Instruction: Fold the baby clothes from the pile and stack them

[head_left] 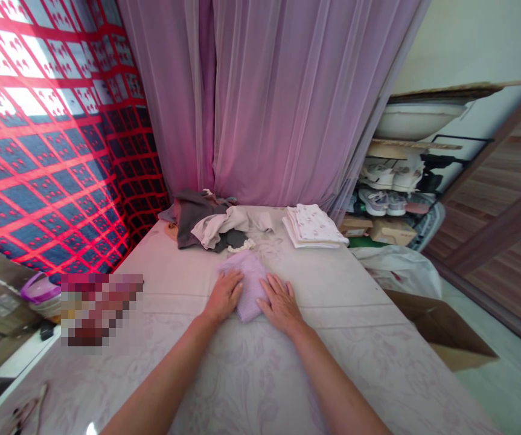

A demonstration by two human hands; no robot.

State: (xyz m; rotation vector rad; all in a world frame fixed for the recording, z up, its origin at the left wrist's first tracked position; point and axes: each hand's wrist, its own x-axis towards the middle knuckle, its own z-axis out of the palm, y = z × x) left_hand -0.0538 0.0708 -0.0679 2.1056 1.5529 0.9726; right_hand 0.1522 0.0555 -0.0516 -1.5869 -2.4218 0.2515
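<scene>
A lavender cloth (252, 281), folded into a small uneven shape, lies on the pale floral table cover (251, 380). My left hand (224, 295) rests on its left edge with the fingers stretched out. From the other side, my right hand (281, 301) lies flat along its right edge, fingers spread. Both hands touch the cloth without gripping it. Just beyond it is a loose heap of clothes, with a dark grey garment (192, 219) and a beige garment (224, 225). Farther right sits a neat stack of folded white printed cloths (314, 226).
A pink-purple curtain (278, 109) hangs behind, with a red-checked dark curtain (61, 163) at left. A blurred-out item (101, 311) lies on the left side. Right of the surface stand a shoe rack (382, 205) and an open cardboard box (441, 332).
</scene>
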